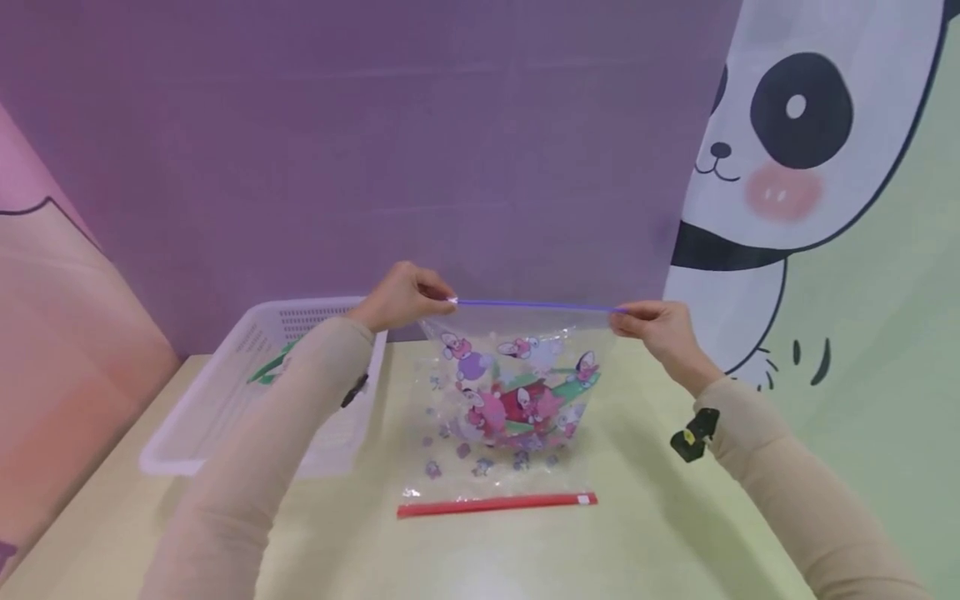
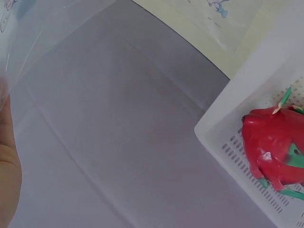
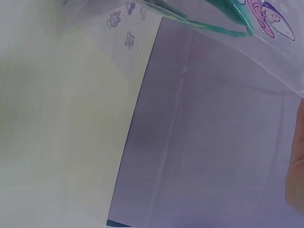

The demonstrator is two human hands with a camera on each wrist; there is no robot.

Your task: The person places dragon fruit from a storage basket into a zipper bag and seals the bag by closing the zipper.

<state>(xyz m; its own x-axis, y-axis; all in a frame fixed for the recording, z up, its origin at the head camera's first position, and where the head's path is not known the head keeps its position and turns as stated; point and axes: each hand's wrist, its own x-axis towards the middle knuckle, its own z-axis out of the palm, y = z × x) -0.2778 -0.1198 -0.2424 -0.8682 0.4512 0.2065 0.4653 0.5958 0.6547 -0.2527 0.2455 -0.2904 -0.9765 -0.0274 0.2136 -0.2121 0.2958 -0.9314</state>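
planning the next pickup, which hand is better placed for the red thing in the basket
Probably the left hand: it is nearer the basket, and its wrist view shows the red thing inside. The right hand is across the held bag; both pinch its top edge.

Place is looking like a decorated indoor corner, poss. a kids' rm or a dressed-up booth; pics aren't settling which. Plain purple, lightly creased backdrop [image 1: 420, 167] is rising behind the pale yellow, smooth-topped counter [image 1: 525, 558]. On R, a big black-and-white, pink-cheeked cartoon panda [image 1: 795, 183] is covering part of a pale green surface [image 1: 877, 400]; on L, a dark-outlined pink-and-peach panel [image 1: 60, 333] is flanking the counter. Bg art is reading as flat print. Clear, cartoon-printed plastic zip bag [image 1: 517, 367] is matching that child-style décor.
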